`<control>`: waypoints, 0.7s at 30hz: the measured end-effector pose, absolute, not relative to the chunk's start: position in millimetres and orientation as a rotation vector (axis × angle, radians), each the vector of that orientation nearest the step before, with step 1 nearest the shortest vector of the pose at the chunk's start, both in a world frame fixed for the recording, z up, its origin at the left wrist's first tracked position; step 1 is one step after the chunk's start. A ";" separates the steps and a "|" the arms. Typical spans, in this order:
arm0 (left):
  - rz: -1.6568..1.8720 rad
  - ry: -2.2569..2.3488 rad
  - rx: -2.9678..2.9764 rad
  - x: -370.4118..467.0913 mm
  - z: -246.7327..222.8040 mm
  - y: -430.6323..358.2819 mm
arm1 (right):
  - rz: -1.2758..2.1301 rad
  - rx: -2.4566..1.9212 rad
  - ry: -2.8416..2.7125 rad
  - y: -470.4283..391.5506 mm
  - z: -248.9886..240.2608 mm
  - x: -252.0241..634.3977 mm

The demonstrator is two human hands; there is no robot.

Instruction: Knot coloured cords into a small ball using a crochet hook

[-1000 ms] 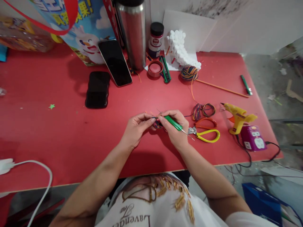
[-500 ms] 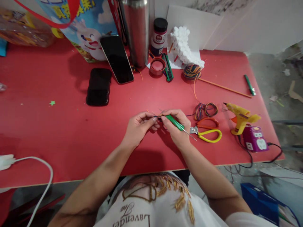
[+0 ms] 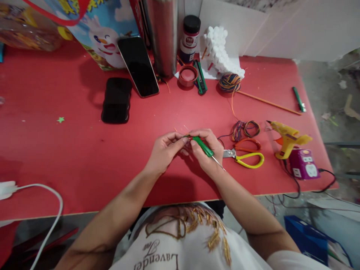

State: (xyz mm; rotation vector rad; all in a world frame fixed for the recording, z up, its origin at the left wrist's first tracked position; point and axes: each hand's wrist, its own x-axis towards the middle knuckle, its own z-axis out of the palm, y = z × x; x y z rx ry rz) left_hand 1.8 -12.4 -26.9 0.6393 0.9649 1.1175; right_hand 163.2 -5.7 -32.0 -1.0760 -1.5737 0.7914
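Working Fine Cord at a Crowded Craft Tabletop

Pinching a small knot of coloured cord (image 3: 188, 139) between both hands, a person leans over the middle of a red tabletop (image 3: 70, 157). The left hand (image 3: 164, 152) has its fingers closed on the cord from one side. The right hand (image 3: 206, 150) has its fingers wrapped around a green-handled tool (image 3: 203, 146), whose thin metal tip points back toward the wrist and away from the cord. The cord sits between the two sets of fingertips, just above the surface; how it is looped cannot be made out.

Yellow-handled scissors (image 3: 247, 159) lie just beside the right hand, with loose coils of cord (image 3: 245, 129) near them. A yellow glue gun (image 3: 287, 138) rests further right, next to a purple power socket (image 3: 303, 168) near the tabletop's edge. A ball of multicoloured cord (image 3: 229, 81) lies at the back, near a white foam piece (image 3: 222, 54), a roll of red tape (image 3: 188, 75), a steel flask (image 3: 163, 37) and a phone (image 3: 138, 67).

The main risk appears to be the tool's bare tip: held so close to the palm and wrist, it could prick skin if the grip shifts. A strand trailing from the coils might also snag on the scissors and tug the small piece out of the fingers.
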 end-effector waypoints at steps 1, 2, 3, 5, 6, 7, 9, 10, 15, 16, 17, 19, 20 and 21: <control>1.126 0.957 0.608 1.7 -26.5 -11.8 | 0.742 -1.051 -1.616 -5.4 -31.9 163.0; 1.134 0.952 0.578 1.5 -25.9 -11.3 | 0.703 -1.032 -1.651 -5.0 -31.7 162.7; 1.142 0.952 0.554 1.4 -25.1 -10.8 | 0.672 -1.020 -1.678 -4.5 -31.6 162.3; 1.161 0.962 0.525 1.2 -23.7 -10.0 | 0.638 -1.011 -1.716 -4.0 -31.6 161.5; 1.171 0.967 0.515 1.1 -23.3 -9.6 | 0.632 -1.011 -1.730 -4.0 -31.8 161.2; 1.179 0.971 0.507 1.0 -23.1 -9.3 | 0.629 -1.011 -1.740 -4.0 -32.1 161.2; 1.189 0.974 0.496 0.8 -23.5 -9.0 | 0.616 -1.002 -1.762 -4.1 -32.9 161.7; 1.192 0.971 0.494 0.7 -23.9 -9.1 | 0.606 -0.995 -1.774 -4.0 -33.4 162.2; 1.198 0.934 0.467 0.5 -25.9 -9.6 | 0.604 -0.983 -1.760 -2.2 -34.2 163.7; 1.201 0.931 0.456 0.6 -25.8 -9.6 | 0.611 -0.986 -1.753 -1.9 -34.1 163.6; 1.204 0.929 0.446 0.7 -25.6 -9.6 | 0.617 -0.990 -1.747 -1.7 -34.1 163.6; 1.212 0.925 0.434 1.1 -24.8 -9.6 | 0.635 -1.004 -1.733 -1.9 -34.5 163.5; 1.217 0.922 0.433 1.3 -24.4 -9.6 | 0.654 -1.012 -1.721 -2.2 -35.0 163.5; 1.221 0.920 0.433 1.4 -24.0 -9.6 | 0.678 -1.022 -1.704 -2.6 -35.7 163.5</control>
